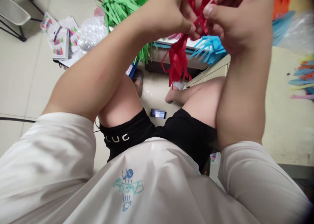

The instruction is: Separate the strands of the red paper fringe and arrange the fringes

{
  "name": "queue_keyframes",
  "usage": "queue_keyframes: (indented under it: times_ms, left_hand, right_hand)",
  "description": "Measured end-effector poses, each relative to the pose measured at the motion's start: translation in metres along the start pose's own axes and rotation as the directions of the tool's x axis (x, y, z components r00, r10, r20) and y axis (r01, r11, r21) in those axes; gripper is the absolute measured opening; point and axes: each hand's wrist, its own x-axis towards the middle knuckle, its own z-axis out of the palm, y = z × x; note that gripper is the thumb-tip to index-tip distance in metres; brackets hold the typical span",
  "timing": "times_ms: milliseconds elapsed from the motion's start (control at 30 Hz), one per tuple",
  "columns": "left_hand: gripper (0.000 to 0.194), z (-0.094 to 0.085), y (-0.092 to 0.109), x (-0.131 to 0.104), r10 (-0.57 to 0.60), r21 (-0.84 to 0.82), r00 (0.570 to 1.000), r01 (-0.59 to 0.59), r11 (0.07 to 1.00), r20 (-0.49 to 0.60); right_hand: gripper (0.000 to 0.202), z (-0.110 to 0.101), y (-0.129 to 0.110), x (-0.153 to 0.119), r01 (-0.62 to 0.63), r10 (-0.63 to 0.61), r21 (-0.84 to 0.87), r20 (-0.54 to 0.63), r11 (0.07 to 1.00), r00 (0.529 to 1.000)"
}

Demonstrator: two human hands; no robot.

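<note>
Red fringed tissue paper [178, 59] hangs between my two hands at the top of the head view, its cut strips dangling downward. My left hand [183, 19] is closed around the upper part of it, fingers curled in. Pinching the same red paper between thumb and fingers, my right hand [225, 16] works close against the left. Behind the hands lies blue fringed paper [209, 49]. Bright green fringed paper [122, 8] spreads out beyond my left forearm. The top of the red paper is partly hidden by my fingers.
Printed packets [61, 42] and clear plastic wrap [92, 32] lie at the left. A pale tabletop [277, 119] on the right bears multicoloured strips [304, 75]. Orange fringe [281, 3] hangs at upper right. A blurred phone-like object [158, 113] shows between my legs.
</note>
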Motion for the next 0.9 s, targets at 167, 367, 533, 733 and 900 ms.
queue_keyframes:
  times_ms: [167,367,533,733,900]
  left_hand:
    - [0.036,0.010,0.035,-0.020,-0.091,-0.010,0.995,0.090,0.996,-0.043]
    - [0.023,0.015,0.048,-0.026,-0.127,-0.014,0.990,0.127,0.992,-0.068]
    - [0.027,0.014,0.044,-0.024,-0.121,0.033,0.987,0.125,0.992,-0.109]
    - [0.030,0.015,0.048,-0.025,-0.136,0.051,0.985,0.142,0.989,-0.103]
    - [0.029,0.020,0.053,-0.026,-0.176,0.032,0.975,0.182,0.983,-0.136]
  right_hand:
    - [0.057,0.001,-0.003,-0.003,-0.004,0.004,-0.028,0.006,1.000,1.000]
    - [0.050,-0.002,0.001,-0.001,-0.004,0.005,-0.014,0.032,1.000,0.999]
    - [0.049,-0.002,0.001,0.000,-0.007,0.006,0.020,0.032,1.000,0.999]
    - [0.027,0.002,0.001,-0.002,0.007,-0.006,-0.035,0.015,0.999,1.000]
    - [0.051,0.000,0.003,0.000,0.042,-0.042,-0.021,-0.013,0.999,0.999]
